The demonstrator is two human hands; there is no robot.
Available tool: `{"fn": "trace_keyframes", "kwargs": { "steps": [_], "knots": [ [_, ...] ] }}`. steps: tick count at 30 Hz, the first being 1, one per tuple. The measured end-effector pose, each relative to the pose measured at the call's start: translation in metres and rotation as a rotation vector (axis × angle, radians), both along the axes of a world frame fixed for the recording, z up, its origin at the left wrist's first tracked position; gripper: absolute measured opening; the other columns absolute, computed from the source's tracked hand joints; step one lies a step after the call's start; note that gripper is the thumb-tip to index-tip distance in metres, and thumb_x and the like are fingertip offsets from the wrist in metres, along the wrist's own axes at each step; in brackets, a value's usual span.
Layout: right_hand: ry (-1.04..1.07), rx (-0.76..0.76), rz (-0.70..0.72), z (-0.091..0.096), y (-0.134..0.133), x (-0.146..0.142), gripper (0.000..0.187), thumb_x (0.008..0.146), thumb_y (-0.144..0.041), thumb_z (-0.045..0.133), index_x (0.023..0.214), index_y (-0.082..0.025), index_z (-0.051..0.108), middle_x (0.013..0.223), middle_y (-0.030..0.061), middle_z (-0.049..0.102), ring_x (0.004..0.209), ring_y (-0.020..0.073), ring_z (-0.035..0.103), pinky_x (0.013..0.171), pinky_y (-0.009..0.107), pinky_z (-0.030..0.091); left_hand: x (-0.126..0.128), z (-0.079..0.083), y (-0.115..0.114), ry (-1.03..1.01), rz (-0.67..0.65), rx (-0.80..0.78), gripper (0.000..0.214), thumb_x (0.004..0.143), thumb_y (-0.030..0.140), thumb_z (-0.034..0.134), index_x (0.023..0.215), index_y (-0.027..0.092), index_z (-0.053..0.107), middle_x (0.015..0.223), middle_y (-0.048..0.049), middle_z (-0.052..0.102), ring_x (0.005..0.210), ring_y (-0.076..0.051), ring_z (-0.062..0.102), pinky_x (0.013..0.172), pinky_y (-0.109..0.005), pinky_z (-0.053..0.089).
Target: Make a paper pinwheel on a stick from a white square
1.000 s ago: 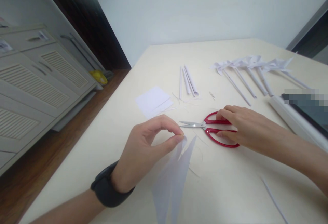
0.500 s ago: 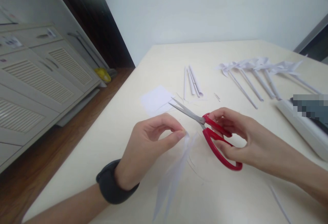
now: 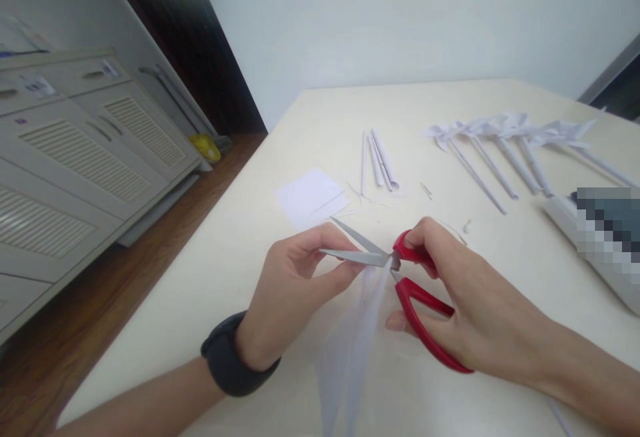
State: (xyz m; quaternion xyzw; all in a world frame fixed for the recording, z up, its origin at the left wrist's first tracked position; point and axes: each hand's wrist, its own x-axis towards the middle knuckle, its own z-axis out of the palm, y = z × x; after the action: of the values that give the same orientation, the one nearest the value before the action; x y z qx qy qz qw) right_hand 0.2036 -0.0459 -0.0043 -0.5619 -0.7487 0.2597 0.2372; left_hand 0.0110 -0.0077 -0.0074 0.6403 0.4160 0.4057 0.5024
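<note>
White paper (image 3: pixel 366 330) trails down over desk (image 3: pixel 350 110), well inside left edge, seemingly held by upper end for steadiness. Paper pinwheels (image 3: pixel 510 127) lie toward far right corner, rolled sticks (image 3: pixel 383 160) nearer far edge's middle, seemingly set out of hands' way. Left hand (image 3: pixel 295 290): grip pinches paper. Right hand (image 3: pixel 480 297): grip wraps handles of red scissors (image 3: pixel 406 300), blades spread; whether paper sits between blades, cannot tell.

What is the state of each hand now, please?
Left hand: closed, pinching paper.
Right hand: holding scissors, blades open.
</note>
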Motion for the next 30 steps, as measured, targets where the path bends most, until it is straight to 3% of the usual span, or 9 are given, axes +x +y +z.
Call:
{"fn": "trace_keyframes", "kwargs": {
  "steps": [11, 23, 30],
  "knots": [
    [-0.045, 0.045, 0.004, -0.0020, -0.0014, -0.0003, 0.038, 0.070, -0.044, 0.062, 0.092, -0.025, 0.038, 0.087, -0.0005, 0.052, 0.060, 0.0137, 0.049, 0.048, 0.028, 0.042, 0.0008, -0.0010, 0.0008, -0.085, -0.021, 0.028, 0.012, 0.072, 0.009, 0.064, 0.068, 0.019, 0.061, 0.072, 0.0015, 0.063, 0.071, -0.014, 0.058, 0.066, -0.024, 0.044],
    [-0.122, 0.108, -0.015, -0.0021, 0.0008, 0.0011, 0.030, 0.072, -0.039, 0.061, 0.084, -0.024, 0.038, 0.076, -0.0028, 0.048, 0.055, 0.0120, 0.046, 0.047, 0.026, 0.040, 0.0005, -0.0010, 0.0010, -0.086, -0.035, 0.004, 0.014, 0.073, 0.006, 0.061, 0.067, 0.018, 0.060, 0.071, 0.0022, 0.062, 0.071, -0.013, 0.057, 0.064, -0.023, 0.043],
    [-0.084, 0.063, -0.071, -0.0011, 0.0030, 0.0010, 0.032, 0.073, -0.038, 0.061, 0.071, -0.024, 0.032, 0.057, -0.0072, 0.044, 0.046, 0.0105, 0.038, 0.040, 0.022, 0.032, 0.0012, -0.0012, -0.0004, -0.080, -0.018, 0.020, 0.007, 0.075, 0.015, 0.063, 0.069, 0.019, 0.060, 0.072, 0.0005, 0.061, 0.072, -0.014, 0.056, 0.067, -0.025, 0.044]
  ]
}}
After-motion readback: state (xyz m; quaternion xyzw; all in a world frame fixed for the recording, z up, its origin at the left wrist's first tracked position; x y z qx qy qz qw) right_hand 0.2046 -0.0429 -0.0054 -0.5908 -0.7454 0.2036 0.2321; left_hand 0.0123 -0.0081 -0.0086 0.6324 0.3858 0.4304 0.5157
